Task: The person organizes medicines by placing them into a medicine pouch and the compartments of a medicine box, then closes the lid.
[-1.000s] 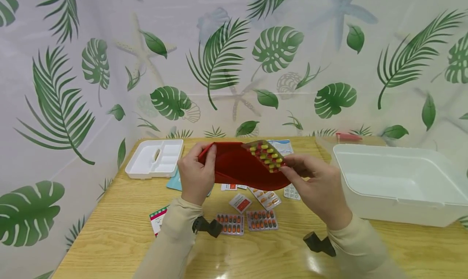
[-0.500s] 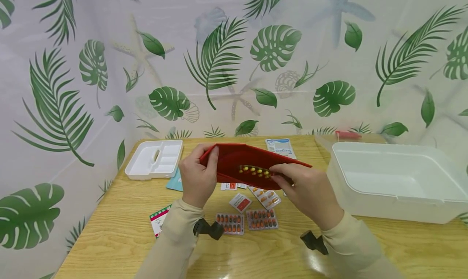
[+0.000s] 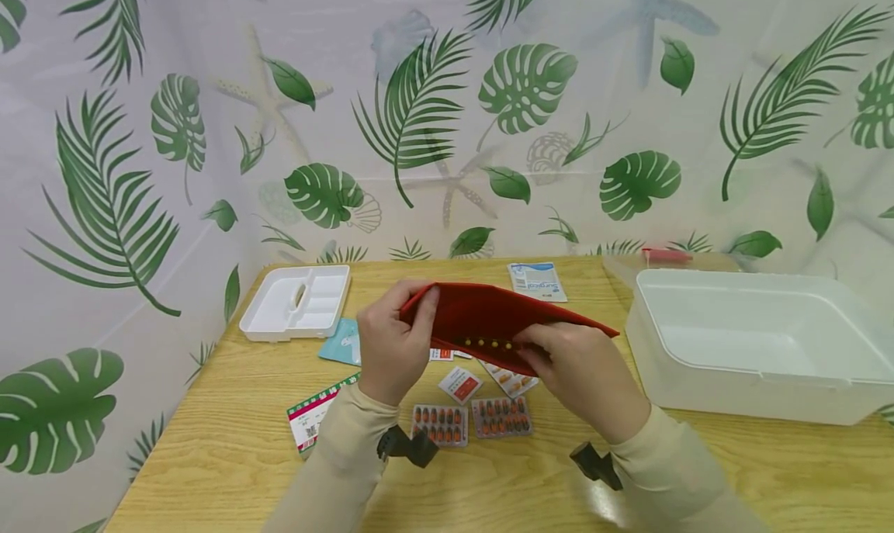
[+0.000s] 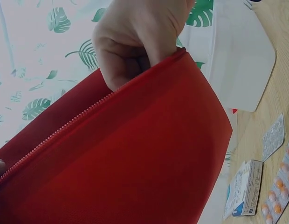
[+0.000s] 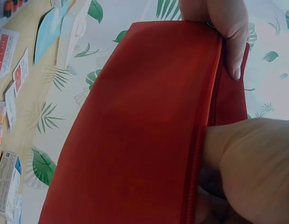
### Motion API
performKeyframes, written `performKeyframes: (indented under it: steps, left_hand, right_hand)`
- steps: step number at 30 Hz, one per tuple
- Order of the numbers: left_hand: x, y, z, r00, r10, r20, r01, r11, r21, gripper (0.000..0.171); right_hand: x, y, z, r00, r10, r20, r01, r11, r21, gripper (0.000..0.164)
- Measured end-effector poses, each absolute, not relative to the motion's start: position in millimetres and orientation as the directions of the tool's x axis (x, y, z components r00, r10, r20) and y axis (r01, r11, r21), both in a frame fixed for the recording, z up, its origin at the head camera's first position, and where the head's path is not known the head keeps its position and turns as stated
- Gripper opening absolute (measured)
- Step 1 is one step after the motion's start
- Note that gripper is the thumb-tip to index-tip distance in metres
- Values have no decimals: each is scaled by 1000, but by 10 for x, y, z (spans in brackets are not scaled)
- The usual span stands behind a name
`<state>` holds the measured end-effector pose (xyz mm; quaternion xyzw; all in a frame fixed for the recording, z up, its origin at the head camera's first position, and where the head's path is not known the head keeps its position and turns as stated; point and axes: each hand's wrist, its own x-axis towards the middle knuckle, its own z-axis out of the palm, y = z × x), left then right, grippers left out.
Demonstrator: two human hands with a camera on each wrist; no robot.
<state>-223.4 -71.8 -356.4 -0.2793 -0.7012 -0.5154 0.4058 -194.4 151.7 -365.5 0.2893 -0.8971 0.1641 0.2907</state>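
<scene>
A red zippered pouch [image 3: 503, 308] is held above the table with its mouth spread. My left hand [image 3: 393, 343] grips the left end of its mouth, the thumb over the edge. Inside sits a blister pack of capsules [image 3: 494, 344], of which only a row of yellow ends shows in the head view. My right hand [image 3: 583, 374] reaches into the pouch and pinches the right end of that pack; its fingertips are partly hidden. In the right wrist view, the pouch wall [image 5: 130, 116] covers the pack.
Below lie two orange-and-dark capsule blister packs [image 3: 501, 417], an orange pill pack [image 3: 513, 381], a red-and-white packet [image 3: 461, 385] and a green-edged box [image 3: 314, 420]. A white divided tray [image 3: 268, 325] is back left, a surgical packet [image 3: 538, 281] behind, a white bin [image 3: 740, 393] at right.
My right hand has moved left and down, carrying the blister pack from outside the pouch into it. The pouch has shifted slightly right, with my left hand still gripping it.
</scene>
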Motion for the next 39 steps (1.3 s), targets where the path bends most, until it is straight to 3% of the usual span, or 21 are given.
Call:
performKeyframes:
  steps: [11,18,21,24,28,30,33,39]
  left_hand:
    - [-2225,-718,-3561,-516,-23,856,801,342,492,13]
    - [-2236,-747,-3552,-533,-74,843,767,378,518,15]
    - [-2258,-785,-3556,-558,-117,821,735,389,555,16]
    - [-2290,-847,-3557,-579,-166,798,695,411,590,19]
    - [-2330,-955,-3535,-577,-236,782,653,441,616,21]
    - [-2346,-1015,-3516,-571,-272,774,635,452,627,21]
    - [-2371,-1110,-3496,-566,-321,759,603,466,647,22]
    - [-2409,-1264,-3480,-566,-385,729,546,488,682,24]
  right_hand:
    - [-1962,1511,-3684,-718,-473,510,-614,776,-144,8]
    - [-1956,1508,-3661,-697,-496,518,-647,746,-157,10]
    - [-1955,1510,-3654,-635,-502,587,-702,692,-168,11]
    - [-1958,1525,-3641,-531,-469,706,-763,627,-158,12]
    - [-2004,1590,-3616,-384,-330,862,-798,589,-130,14]
    - [-2050,1646,-3612,-351,-250,902,-788,599,-140,14]
    - [-2131,1746,-3619,-376,-154,914,-741,642,-197,13]
    - [-2276,1925,-3683,-543,-59,838,-600,725,-338,9]
